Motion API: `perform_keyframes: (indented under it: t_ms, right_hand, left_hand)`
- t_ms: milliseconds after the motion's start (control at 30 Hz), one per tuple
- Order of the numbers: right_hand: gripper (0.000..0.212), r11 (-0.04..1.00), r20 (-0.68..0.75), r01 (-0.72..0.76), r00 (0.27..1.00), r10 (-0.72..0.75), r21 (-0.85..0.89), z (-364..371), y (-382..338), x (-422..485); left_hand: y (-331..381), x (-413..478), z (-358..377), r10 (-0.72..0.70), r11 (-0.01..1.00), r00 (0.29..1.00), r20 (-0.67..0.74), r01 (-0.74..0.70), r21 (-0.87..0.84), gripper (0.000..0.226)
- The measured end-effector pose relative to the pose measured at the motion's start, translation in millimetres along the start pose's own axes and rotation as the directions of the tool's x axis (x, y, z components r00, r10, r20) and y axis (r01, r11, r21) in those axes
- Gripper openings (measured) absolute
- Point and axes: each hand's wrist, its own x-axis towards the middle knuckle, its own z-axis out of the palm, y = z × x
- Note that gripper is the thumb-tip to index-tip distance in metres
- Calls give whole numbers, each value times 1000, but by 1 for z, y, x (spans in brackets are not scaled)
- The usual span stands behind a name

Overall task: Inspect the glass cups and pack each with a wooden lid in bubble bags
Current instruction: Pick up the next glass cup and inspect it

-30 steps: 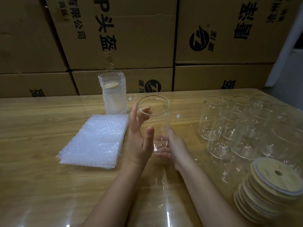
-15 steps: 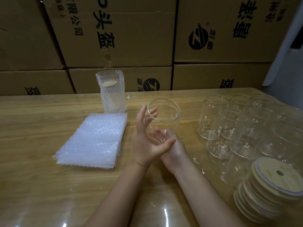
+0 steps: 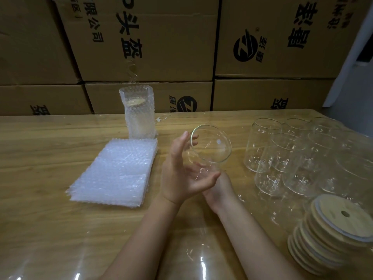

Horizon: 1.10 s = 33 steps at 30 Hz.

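1 head-worn wide-angle view, forward and down, close over the table (image 3: 44,162), facing stacked cartons (image 3: 161,37)

Centre: a glass cup (image 3: 210,146) tilted above the surface (image 3: 50,158), the left hand (image 3: 179,174) against its left side, the right hand (image 3: 219,188) under its base.
Left: a stack of bubble bags (image 3: 115,172) flat on the surface, near the left hand.
Behind the stack: a bagged cup (image 3: 139,122) upright, just beside the stack's far edge.
Right: a cluster of empty cups (image 3: 282,158) standing close together.
Near right: a stack of wooden lids (image 3: 331,233) before the cluster.
Back: cardboard boxes (image 3: 161,37) stacked behind the surface.
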Motion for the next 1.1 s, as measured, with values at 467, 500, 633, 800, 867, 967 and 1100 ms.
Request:
perform_keyframes:
  t_ms: [467,500,633,800,867,967,1100]
  right_hand:
    - [44,895,-84,429,894,-441,-125,15,-3,-7]
    - [45,876,-74,464,877,-476,-133,16,-7,-7]
    - [49,892,-70,448,889,-452,-68,9,-26,-1]
    - [36,885,92,350,937,-338,-308,4,-56,7]
    - [31,815,176,385,923,-343,-433,5,-66,9]
    - [43,674,273,472,881,-387,-568,10,-72,5]
    - [46,343,367,669,684,-630,-659,19,-67,-2]
  left_hand:
    - [10,8,4,-560,815,824,84,566,-123,75]
    - [7,10,1,-574,800,808,134,588,-124,73]
    - [2,15,-12,-573,807,752,326,588,63,49]
    - [6,21,-33,-601,799,698,389,533,278,82]
    - [8,22,-36,-590,807,702,399,495,322,83]
    - [9,22,-36,-577,817,723,380,512,266,77]
    - [9,25,-36,-568,823,751,337,532,200,71]
